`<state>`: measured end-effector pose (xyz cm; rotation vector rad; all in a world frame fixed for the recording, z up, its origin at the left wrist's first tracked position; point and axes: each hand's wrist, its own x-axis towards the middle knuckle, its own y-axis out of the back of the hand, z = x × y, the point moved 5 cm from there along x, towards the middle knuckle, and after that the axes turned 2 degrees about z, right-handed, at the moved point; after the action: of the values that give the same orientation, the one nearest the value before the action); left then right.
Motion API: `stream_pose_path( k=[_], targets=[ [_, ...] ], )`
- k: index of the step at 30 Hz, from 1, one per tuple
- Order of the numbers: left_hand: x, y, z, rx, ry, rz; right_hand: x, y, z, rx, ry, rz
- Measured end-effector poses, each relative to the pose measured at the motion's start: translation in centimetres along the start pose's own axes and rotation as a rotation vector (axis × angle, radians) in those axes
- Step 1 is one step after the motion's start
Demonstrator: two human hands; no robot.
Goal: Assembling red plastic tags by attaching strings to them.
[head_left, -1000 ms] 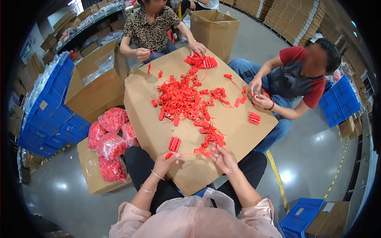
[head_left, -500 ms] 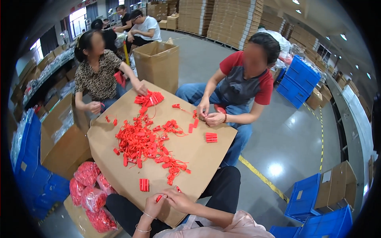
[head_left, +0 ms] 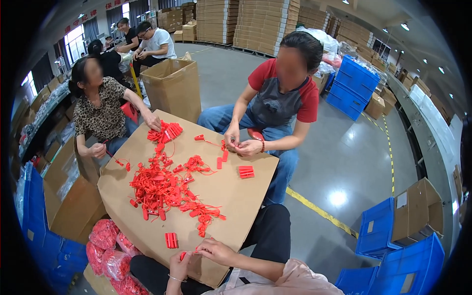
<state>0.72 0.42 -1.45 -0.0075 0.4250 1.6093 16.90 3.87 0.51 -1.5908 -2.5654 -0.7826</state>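
At the near edge of a cardboard-topped table [head_left: 236,206], my left hand [head_left: 179,268] is closed on a small red plastic piece [head_left: 183,255]. Close beside it, my right hand [head_left: 219,251] pinches a thin red cord [head_left: 197,250] that runs toward that piece. Just beyond my hands lies a neat row of red plastic pieces [head_left: 171,240]. A large tangled pile of red pieces with cords [head_left: 157,186] spreads over the table's middle, and a smaller clump [head_left: 202,212] reaches toward my right hand.
Across the table, a person in a red-sleeved shirt [head_left: 280,98] handles red pieces near another small stack [head_left: 246,172]. A person in a patterned top [head_left: 102,108] touches a heap of them [head_left: 164,132]. Bags of red pieces [head_left: 115,263] lie by my left leg; blue crates [head_left: 408,265] stand right.
My hands have drawn slightly apart, and a cord now shows between them. The whole view has shifted, so the table sits further left in it.
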Motion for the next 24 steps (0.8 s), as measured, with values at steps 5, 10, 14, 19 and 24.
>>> stream_pose_path(
  k=[5,10,14,19,24],
  targets=[
    [0.1,1.0,-1.1,-0.104,0.043,0.035,-0.5,0.6,0.6,0.056,-0.085,0.069],
    [-1.0,0.5,0.2,-0.435,0.310,-0.049,-0.6,0.8,0.1,0.011,-0.121,0.047],
    [-0.7,0.1,0.2,-0.339,0.257,0.015,-0.1,1.0,0.7,0.078,-0.153,0.044],
    [0.9,-1.2,1.6,-0.334,0.143,-0.139,0.7,2.9,0.1,0.076,-0.187,0.072],
    [0.0,-0.9,1.6,-0.297,0.144,-0.162,1.1,2.0,-0.7,0.074,-0.154,0.036]
  ],
)
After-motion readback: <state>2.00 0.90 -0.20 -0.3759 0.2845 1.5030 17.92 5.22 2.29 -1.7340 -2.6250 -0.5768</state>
